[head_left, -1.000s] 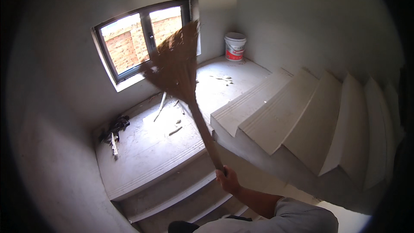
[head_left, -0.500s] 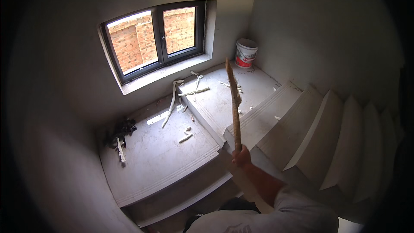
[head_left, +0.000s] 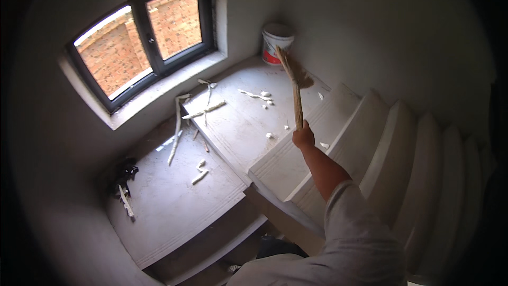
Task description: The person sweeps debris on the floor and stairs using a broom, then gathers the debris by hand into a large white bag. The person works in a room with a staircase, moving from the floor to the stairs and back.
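My right hand (head_left: 304, 136) is closed around the lower end of a straw broom (head_left: 296, 95), arm stretched forward over the stairs. The broom points up and away, its ragged brown bristles fanning out on the right side near the far end. That far end overlaps the white-and-red bucket (head_left: 270, 47) in the corner; whether they touch I cannot tell. Past the hand, small white lumps (head_left: 271, 135) and a thin white strip (head_left: 254, 94) lie on the upper landing (head_left: 238, 127). My left hand does not show.
Stairs (head_left: 370, 148) wind up to the right, and lower steps (head_left: 211, 243) drop away at the front. Long white strips (head_left: 177, 130) and a black crumpled heap (head_left: 125, 173) lie on the lower landing (head_left: 169, 206). A dark-framed window (head_left: 153, 42) is in the left wall.
My right hand has moved up and forward with the broom, whose bristles now spread more to the right. The view has shifted, so the window and landings sit further left.
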{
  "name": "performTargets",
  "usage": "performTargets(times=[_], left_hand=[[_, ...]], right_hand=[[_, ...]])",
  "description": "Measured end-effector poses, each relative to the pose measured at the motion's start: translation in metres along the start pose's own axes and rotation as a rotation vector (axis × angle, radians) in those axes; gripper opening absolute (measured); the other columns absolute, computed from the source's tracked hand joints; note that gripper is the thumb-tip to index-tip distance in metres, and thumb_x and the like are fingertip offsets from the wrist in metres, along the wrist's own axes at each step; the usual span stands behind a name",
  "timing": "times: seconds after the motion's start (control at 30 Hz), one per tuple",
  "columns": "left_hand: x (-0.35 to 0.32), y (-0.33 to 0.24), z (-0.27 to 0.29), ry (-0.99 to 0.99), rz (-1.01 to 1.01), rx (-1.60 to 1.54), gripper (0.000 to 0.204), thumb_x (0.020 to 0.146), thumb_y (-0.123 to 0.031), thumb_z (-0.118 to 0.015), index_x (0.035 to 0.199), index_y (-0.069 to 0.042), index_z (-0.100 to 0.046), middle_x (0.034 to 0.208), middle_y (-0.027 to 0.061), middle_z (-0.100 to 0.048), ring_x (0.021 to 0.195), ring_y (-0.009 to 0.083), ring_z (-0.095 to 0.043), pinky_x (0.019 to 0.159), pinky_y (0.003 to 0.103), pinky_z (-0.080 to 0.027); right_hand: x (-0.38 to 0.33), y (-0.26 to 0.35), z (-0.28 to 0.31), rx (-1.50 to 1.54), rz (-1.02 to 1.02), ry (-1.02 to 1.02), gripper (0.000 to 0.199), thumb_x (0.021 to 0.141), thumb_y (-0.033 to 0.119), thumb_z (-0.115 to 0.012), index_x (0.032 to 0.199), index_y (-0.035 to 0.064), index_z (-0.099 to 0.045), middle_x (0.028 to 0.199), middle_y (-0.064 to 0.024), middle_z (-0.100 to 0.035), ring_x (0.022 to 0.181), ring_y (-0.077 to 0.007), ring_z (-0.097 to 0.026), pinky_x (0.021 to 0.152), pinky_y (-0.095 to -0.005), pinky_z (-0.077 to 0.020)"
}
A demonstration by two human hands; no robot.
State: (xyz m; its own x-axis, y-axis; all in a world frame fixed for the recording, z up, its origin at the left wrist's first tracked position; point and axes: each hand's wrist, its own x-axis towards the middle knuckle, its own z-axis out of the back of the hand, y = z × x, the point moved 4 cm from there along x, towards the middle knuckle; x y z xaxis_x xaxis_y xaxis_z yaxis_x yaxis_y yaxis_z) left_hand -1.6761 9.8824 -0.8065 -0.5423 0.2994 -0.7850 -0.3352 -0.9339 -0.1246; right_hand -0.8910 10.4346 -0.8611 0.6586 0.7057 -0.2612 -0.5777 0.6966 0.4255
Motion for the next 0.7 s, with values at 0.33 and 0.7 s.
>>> performTargets(times=[0.33,0.7], left_hand=[[-0.006,-0.098,-0.048,0.154,0.035,0.028,0.063,0.095,-0.032,-0.054,0.146,-0.008,-0.028,0.081,0.0165,-0.064,0.071,0.0320,-0.060,0.065,0.046,-0.050],[0.033,-0.149,-0.049,0.201,-0.146,-0.487,0.017,0.088,-0.017,-0.062,0.087,-0.002,-0.054,0.063,0.0070,-0.054,0.046,0.0200,-0.055,0.039,0.034,-0.046]], right_hand=[[-0.012,-0.112,0.057,0.305,-0.440,-0.013,0.068,0.084,0.011,-0.051,0.146,0.0069,-0.024,0.117,-0.0259,-0.060,0.093,-0.0379,-0.065,0.071,-0.0430,-0.0550],[-0.260,-0.070,0.098,0.600,-0.564,0.052,0.065,0.090,0.013,-0.051,0.150,0.0147,-0.025,0.085,-0.0100,-0.056,0.058,-0.0173,-0.056,0.043,-0.0324,-0.0418]])
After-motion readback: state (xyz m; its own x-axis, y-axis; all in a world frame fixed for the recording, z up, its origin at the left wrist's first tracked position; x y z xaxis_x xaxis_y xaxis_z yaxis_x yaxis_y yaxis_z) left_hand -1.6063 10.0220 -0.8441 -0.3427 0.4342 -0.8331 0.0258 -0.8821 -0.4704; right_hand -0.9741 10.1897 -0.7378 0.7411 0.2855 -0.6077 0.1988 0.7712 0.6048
